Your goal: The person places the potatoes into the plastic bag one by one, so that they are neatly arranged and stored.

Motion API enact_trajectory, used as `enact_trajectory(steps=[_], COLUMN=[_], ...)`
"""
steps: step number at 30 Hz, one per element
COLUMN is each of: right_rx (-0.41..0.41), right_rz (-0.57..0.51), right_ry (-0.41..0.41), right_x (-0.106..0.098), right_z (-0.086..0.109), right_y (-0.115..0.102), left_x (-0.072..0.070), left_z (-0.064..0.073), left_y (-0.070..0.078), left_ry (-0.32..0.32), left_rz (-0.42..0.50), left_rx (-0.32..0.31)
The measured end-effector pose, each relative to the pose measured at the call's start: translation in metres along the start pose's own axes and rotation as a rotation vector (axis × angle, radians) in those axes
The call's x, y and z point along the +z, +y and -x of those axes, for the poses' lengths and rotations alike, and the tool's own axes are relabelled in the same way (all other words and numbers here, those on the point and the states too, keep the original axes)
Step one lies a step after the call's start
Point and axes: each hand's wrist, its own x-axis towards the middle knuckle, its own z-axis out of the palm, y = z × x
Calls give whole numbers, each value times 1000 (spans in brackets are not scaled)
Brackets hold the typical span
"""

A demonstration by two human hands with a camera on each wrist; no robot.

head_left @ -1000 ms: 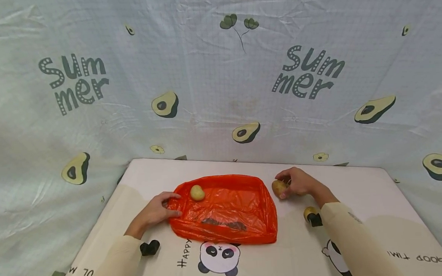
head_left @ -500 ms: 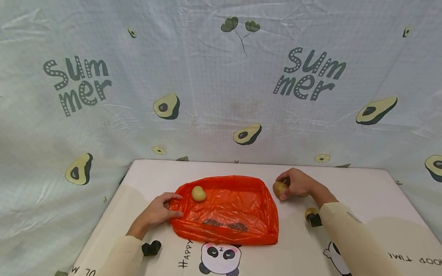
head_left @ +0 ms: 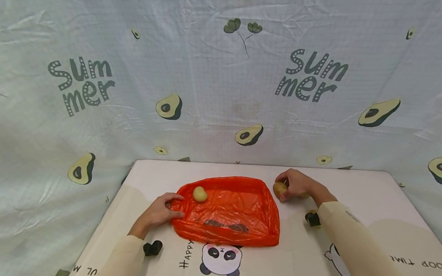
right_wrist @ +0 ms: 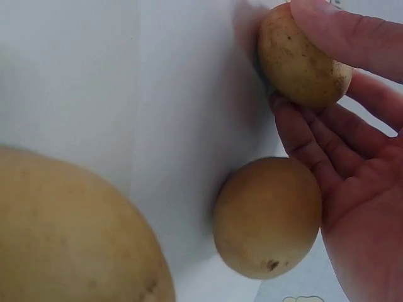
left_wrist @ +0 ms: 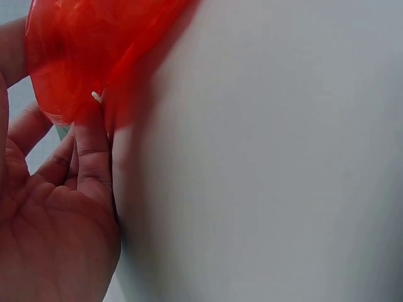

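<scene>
A red plastic bag (head_left: 232, 202) lies spread in a tray-like shape on the table. One pale potato (head_left: 199, 194) sits inside it near the left end. My left hand (head_left: 158, 211) grips the bag's left end, thumb on the near side and fingers on the far side; in the left wrist view the thin plastic hangs over the fingertips. Right of the bag, my right hand (head_left: 299, 184) holds a potato (right_wrist: 302, 60) between thumb and fingers, close over the table. Beneath the right palm lies another potato (right_wrist: 267, 217), and a further potato (right_wrist: 69, 233) shows large nearer the wrist.
The white table (head_left: 307, 251) carries printed pandas and lettering. A patterned cloth (head_left: 209, 71) hangs behind it. Small black wrist cameras sit under each wrist, the left camera (head_left: 153, 247) and the right camera (head_left: 312, 219).
Both hands keep their places on the bag and the potato. The whole head view has shifted slightly right and down. The potato by the right wrist is now more hidden behind the black camera.
</scene>
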Motion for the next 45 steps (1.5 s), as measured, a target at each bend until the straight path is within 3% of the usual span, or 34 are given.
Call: enact_trajectory(steps=[19, 36, 45], right_rx=[-1, -59, -75], right_rz=[-115, -172, -183], right_ry=[43, 28, 18], right_x=[-7, -11, -10], right_z=[9, 16, 19], right_y=[-2, -14, -19], left_x=[1, 0, -2], left_z=[-3, -1, -2], left_y=[0, 0, 1], left_ry=[-8, -16, -24], left_rz=[6, 13, 12], left_rx=[1, -18, 3])
